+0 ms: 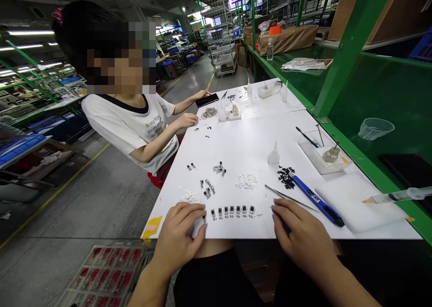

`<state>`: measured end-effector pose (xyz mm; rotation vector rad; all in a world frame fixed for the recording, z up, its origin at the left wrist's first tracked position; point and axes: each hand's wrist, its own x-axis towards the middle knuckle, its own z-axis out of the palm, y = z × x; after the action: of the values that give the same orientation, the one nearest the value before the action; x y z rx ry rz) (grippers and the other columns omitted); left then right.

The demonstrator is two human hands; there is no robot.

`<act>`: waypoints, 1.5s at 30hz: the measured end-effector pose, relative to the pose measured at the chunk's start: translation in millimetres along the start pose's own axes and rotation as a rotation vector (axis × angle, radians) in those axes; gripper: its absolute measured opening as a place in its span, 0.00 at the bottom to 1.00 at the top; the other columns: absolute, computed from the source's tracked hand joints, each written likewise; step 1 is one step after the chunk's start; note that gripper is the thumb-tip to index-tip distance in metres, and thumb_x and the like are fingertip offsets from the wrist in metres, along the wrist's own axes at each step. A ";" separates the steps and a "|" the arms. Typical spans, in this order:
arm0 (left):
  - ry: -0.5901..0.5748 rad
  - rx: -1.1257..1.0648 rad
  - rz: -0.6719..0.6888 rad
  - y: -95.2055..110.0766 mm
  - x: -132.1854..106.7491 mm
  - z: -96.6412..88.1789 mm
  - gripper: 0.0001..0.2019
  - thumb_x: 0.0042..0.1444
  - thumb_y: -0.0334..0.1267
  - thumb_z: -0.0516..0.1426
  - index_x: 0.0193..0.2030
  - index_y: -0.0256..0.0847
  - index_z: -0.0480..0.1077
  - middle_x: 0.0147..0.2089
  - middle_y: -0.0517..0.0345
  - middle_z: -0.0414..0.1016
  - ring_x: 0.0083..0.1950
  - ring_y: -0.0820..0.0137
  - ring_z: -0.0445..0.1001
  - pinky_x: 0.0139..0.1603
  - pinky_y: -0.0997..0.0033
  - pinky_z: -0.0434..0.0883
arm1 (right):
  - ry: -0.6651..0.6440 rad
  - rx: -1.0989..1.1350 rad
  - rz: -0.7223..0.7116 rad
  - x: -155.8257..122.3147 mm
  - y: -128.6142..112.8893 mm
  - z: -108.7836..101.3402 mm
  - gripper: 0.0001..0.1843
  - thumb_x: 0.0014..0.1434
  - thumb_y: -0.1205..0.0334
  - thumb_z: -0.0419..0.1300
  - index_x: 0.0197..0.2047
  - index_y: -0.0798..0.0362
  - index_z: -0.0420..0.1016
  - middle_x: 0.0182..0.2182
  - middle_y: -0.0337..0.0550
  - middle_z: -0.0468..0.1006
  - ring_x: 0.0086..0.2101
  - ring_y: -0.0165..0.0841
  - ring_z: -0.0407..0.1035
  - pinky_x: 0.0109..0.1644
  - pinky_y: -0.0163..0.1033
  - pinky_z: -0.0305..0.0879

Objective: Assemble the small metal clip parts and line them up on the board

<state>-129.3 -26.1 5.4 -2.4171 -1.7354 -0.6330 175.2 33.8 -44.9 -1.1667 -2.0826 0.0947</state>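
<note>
My left hand [180,232] rests on the near edge of the white table [243,140], fingers curled with a small metal part at the fingertips. My right hand [300,235] lies at the table edge with fingers curled under; nothing shows in it. Between them stands a row of small metal parts [232,211]. Tweezers [290,198] and a blue pen-like tool [315,198] lie just beyond my right hand. Little heaps of white pieces [246,180] and black pieces [286,177] sit further in.
A co-worker in a white shirt [131,122] sits at the table's left side, hands near a phone [207,100] and a pile of parts. A clear tray [322,151], a syringe [394,196] and green shelving [354,28] are on the right. A tray of red parts [104,273] sits low left.
</note>
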 end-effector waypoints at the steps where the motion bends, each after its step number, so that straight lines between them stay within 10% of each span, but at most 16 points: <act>1: 0.008 0.003 -0.007 0.8 -0.3 1.4 0.13 0.56 0.30 0.60 0.49 0.42 0.74 0.50 0.48 0.80 0.51 0.55 0.72 0.51 0.49 0.71 | -0.002 0.005 -0.001 -0.1 0.5 0.0 0.12 0.63 0.68 0.57 0.45 0.56 0.80 0.45 0.51 0.83 0.43 0.43 0.80 0.44 0.46 0.81; 18: 0.136 -0.020 -0.025 24.4 9.1 7.2 0.22 0.56 0.28 0.61 0.57 0.45 0.67 0.43 0.52 0.82 0.46 0.57 0.75 0.48 0.51 0.72 | -0.012 0.143 0.027 0.0 2.3 -4.0 0.12 0.64 0.68 0.56 0.46 0.57 0.79 0.44 0.53 0.81 0.43 0.43 0.78 0.44 0.47 0.77; 30: 0.281 -0.311 0.177 101.0 36.7 -10.4 0.31 0.50 0.20 0.64 0.61 0.35 0.64 0.43 0.49 0.83 0.45 0.65 0.78 0.49 0.62 0.76 | -0.358 1.449 0.913 17.4 -63.4 -38.8 0.15 0.61 0.50 0.65 0.36 0.55 0.81 0.33 0.44 0.82 0.33 0.32 0.77 0.39 0.36 0.75; 45: 0.223 -0.305 0.205 118.1 38.0 -11.6 0.34 0.54 0.24 0.63 0.67 0.33 0.59 0.43 0.51 0.83 0.45 0.66 0.78 0.50 0.64 0.76 | -0.267 1.845 1.072 13.0 -72.9 -46.1 0.10 0.53 0.59 0.73 0.30 0.57 0.83 0.28 0.42 0.81 0.28 0.27 0.74 0.36 0.31 0.73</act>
<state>-13.2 -37.0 49.3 -2.5489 -1.3690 -1.1592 148.3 -11.6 24.5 -0.7295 -0.4992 2.1128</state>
